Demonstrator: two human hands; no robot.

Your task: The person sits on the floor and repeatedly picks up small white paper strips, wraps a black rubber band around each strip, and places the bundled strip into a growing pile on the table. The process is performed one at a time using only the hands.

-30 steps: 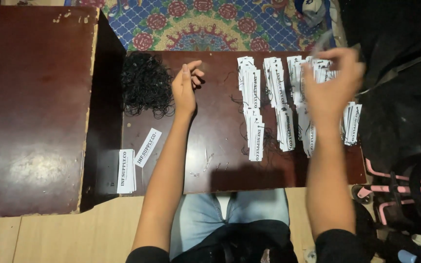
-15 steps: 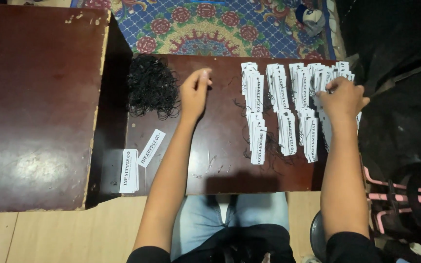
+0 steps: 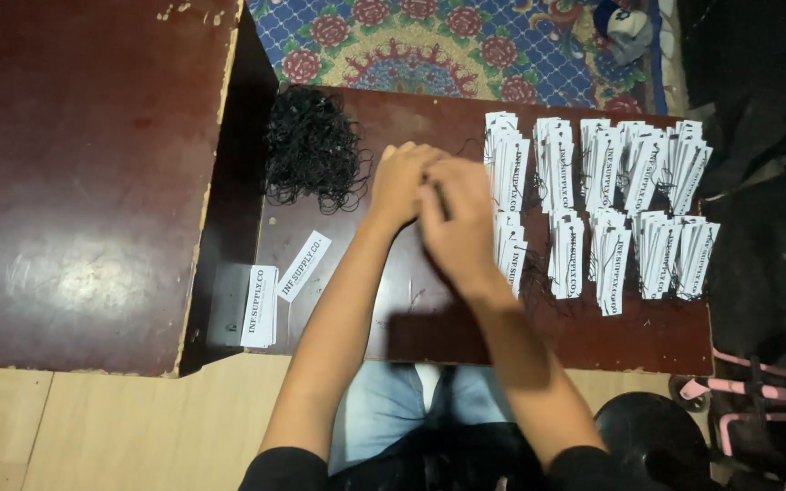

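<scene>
From the head camera, both hands meet over the middle of the low dark-brown surface [image 3: 338,318]. The left hand [image 3: 399,185] and the right hand [image 3: 457,218] press together, fingers curled inward and overlapping; whether either grip has hold of anything cannot be told, since the fingers hide what lies between them. Just left of the hands sits a heap of black string loops [image 3: 313,150]. Just right of them, rows of white paper tags [image 3: 593,205] lie in fanned stacks, the nearest stack touching the right hand's edge. Two loose white tags [image 3: 282,282] rest near the surface's left edge, well apart from the hands. A taller brown table [image 3: 84,173] stands to the left, and a patterned rug [image 3: 429,45] lies beyond.
</scene>
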